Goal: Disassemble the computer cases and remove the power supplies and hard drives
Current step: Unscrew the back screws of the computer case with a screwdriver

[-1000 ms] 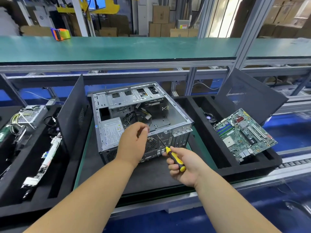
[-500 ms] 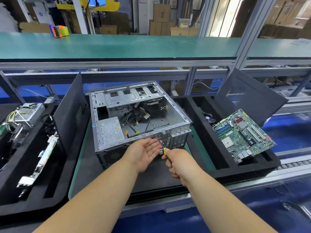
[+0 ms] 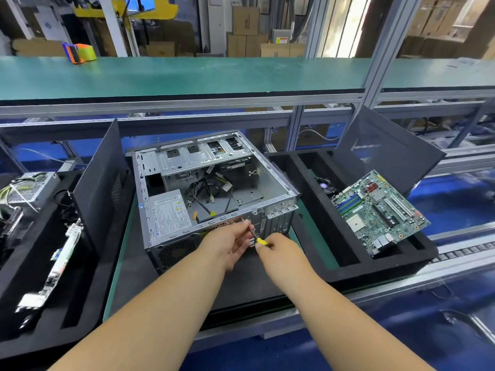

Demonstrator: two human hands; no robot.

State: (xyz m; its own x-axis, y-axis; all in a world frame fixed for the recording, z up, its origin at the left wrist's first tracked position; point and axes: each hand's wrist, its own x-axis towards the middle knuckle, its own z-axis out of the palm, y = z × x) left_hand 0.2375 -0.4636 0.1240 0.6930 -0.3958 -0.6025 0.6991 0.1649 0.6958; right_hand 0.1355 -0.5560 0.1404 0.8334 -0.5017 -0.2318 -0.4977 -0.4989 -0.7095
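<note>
A loose power supply (image 3: 29,187) lies in the black tray (image 3: 80,303) at far left. The open computer case (image 3: 214,188) sits mid-counter, its own power supply (image 3: 167,214) inside the near-left corner. The left hand (image 3: 227,242) pinches the screwdriver (image 3: 254,235) shaft at the case's rear; the right hand (image 3: 284,253) grips its yellow handle. A circuit board (image 3: 380,212) leans in the right tray (image 3: 348,269).

Bare grey metal case (image 3: 270,180), matt black foam tray (image 3: 345,271)
</note>
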